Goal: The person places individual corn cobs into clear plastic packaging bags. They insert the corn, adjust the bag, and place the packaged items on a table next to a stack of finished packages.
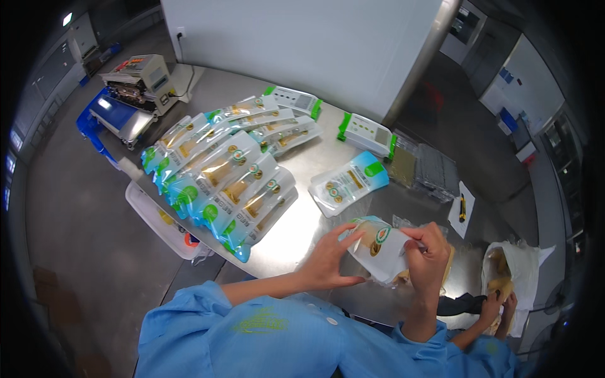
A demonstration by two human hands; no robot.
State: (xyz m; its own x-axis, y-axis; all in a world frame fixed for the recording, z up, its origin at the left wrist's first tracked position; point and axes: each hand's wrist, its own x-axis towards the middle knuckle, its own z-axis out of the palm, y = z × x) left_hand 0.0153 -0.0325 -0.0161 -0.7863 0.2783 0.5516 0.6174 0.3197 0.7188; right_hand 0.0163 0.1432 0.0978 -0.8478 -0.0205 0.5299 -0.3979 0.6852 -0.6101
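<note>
My right hand point(427, 257) pinches the open end of a white and blue printed plastic pouch point(378, 250) between thumb and fingers. My left hand point(333, 260) is at the pouch's left side, thumb and fingers spread wide, with fingertips over its upper edge. Whether they press on it I cannot tell. Something tan shows below the pouch, partly hidden by it and my right hand. Just beyond lies another pouch point(350, 182), flat on the steel table point(302, 208). Many filled pouches point(222, 170) lie in overlapping rows to the left.
Two green-ended packs point(366, 134) lie near the wall. Grey wrapped stacks point(435, 172) and a yellow-black utility knife point(462, 208) on paper are at right. A co-worker's hands point(496, 307) reach toward a white bag point(520, 269). A sealing machine point(137, 90) stands far left, above a white bin point(156, 222).
</note>
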